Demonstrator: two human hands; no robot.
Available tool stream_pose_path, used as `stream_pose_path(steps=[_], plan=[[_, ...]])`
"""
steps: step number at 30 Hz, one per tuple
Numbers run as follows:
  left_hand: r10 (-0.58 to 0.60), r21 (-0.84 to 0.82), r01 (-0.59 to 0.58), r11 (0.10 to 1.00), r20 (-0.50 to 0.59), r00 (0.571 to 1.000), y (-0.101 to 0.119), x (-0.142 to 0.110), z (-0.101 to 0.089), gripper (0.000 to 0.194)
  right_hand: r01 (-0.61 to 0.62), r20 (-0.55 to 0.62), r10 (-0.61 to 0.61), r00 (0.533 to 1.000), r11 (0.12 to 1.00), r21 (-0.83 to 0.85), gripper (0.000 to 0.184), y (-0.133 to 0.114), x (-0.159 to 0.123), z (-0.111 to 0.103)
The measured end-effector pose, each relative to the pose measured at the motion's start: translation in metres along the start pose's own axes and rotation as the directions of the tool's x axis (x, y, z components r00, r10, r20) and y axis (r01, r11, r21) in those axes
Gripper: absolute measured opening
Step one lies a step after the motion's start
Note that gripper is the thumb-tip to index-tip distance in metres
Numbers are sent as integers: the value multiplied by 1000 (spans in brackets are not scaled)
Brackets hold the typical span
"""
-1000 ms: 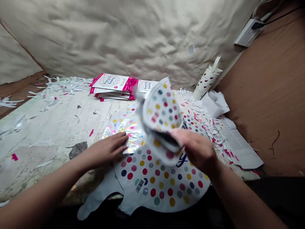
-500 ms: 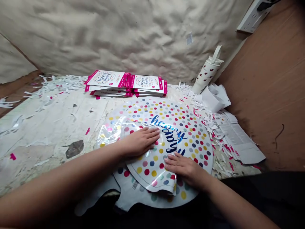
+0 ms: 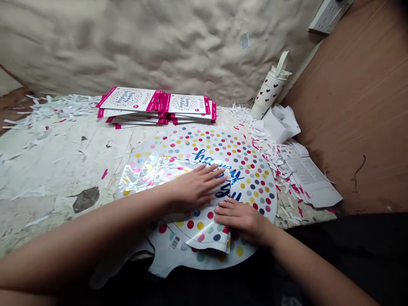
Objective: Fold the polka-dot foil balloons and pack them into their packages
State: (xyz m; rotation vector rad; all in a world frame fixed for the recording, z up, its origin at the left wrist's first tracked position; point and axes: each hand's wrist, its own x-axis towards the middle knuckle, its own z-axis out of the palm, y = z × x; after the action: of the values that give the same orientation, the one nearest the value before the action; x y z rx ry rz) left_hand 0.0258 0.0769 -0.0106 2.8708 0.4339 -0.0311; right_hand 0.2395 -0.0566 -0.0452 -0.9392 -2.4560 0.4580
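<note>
A round foil balloon [image 3: 251,180] with coloured polka dots and blue script reading "happy" lies on the tabletop. Part of it is folded over onto itself, and the folded flap [image 3: 200,229] shows dots and a silvery sheen. My left hand [image 3: 194,189] lies flat across the fold, fingers spread on the shiny foil. My right hand [image 3: 240,219] presses on the flap's right side, close to the blue lettering. Neither hand grips anything. A narrow tail of the balloon [image 3: 162,265] sticks out towards me, below the flap.
Behind the balloon is a stack of pink-edged birthday packets [image 3: 156,106]. To the right are a heart-patterned white bottle [image 3: 269,87], crumpled white paper [image 3: 280,125] and printed sheets [image 3: 307,178]. Paper shreds litter the scuffed white tabletop [image 3: 57,178]. A power strip [image 3: 328,15] sits above.
The balloon's folded part, lifted by my right hand a second ago, now lies flat beneath both hands. My hands have shifted slightly along the fold.
</note>
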Motion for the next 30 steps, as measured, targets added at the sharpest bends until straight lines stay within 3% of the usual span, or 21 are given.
stream_pose_path(steps=[3, 5, 6, 8, 10, 11, 12, 14, 16, 17, 18, 19, 20, 23, 25, 26, 27, 28, 29, 30], plan=[[-34, -45, 35, 998, 6, 999, 19, 28, 17, 67, -52, -13, 53, 998, 996, 73, 31, -7, -4, -5], [-109, -50, 110, 993, 27, 994, 16, 32, 25, 64, -262, -37, 273, 961, 948, 179, 27, -9, -2, -12], [-135, -51, 138, 989, 51, 990, 9, 28, 27, 63, -402, -55, 425, 904, 886, 231, 27, -8, 1, -15], [-168, -52, 175, 983, 120, 978, -12, 8, 26, 62, -653, -52, 704, 708, 682, 329, 30, -2, 12, -23], [-229, -32, 237, 971, 160, 960, -36, -24, 16, 63, -782, 18, 846, 533, 485, 392, 33, 9, 26, -29], [-297, -1, 300, 954, 149, 943, -47, -43, 9, 59, -810, 67, 873, 484, 417, 411, 34, 14, 33, -31], [-391, 43, 389, 920, 114, 913, -54, -60, 2, 54, -829, 122, 884, 451, 365, 424, 33, 20, 39, -32], [-599, 98, 603, 792, -71, 798, -52, -87, -13, 51, -854, 213, 888, 408, 289, 433, 31, 28, 49, -32], [-632, 65, 688, 723, -340, 696, -29, -97, -19, 49, -876, 283, 890, 358, 215, 432, 29, 32, 55, -31], [-569, 54, 640, 767, -406, 716, -11, -95, -17, 48, -884, 305, 891, 336, 186, 429, 28, 33, 56, -31], [-461, 57, 524, 850, -402, 791, 9, -90, -11, 47, -889, 317, 893, 318, 165, 426, 27, 34, 57, -30], [-361, 56, 409, 911, -370, 856, 29, -83, -3, 47, -893, 321, 897, 304, 151, 423, 26, 34, 58, -31], [-325, 50, 347, 937, -250, 912, 46, -76, 6, 50, -897, 319, 901, 293, 144, 418, 25, 34, 58, -32], [-352, 20, 353, 935, -47, 935, 77, -60, 34, 70, -905, 273, 921, 277, 155, 396, 22, 30, 56, -37], [-384, 5, 384, 923, -13, 923, 78, -58, 44, 77, -906, 200, 941, 272, 181, 384, 31, 20, 54, -41], [-390, 1, 390, 921, -14, 921, 76, -60, 47, 77, -902, 97, 953, 287, 235, 361, 37, 13, 53, -41], [-389, 1, 389, 921, -20, 921, 74, -62, 48, 76, -890, -38, 939, 341, 336, 309, 40, 5, 52, -39], [-385, 6, 385, 923, -28, 922, 71, -64, 49, 75, -855, -168, 878, 448, 476, 206, 42, -4, 51, -36], [-381, 13, 382, 924, -35, 924, 69, -66, 49, 75, -779, -249, 763, 596, 625, 52, 44, -12, 50, -31], [-375, 21, 376, 926, -40, 926, 68, -68, 48, 74, -653, -252, 613, 749, 747, -123, 46, -18, 48, -25]])
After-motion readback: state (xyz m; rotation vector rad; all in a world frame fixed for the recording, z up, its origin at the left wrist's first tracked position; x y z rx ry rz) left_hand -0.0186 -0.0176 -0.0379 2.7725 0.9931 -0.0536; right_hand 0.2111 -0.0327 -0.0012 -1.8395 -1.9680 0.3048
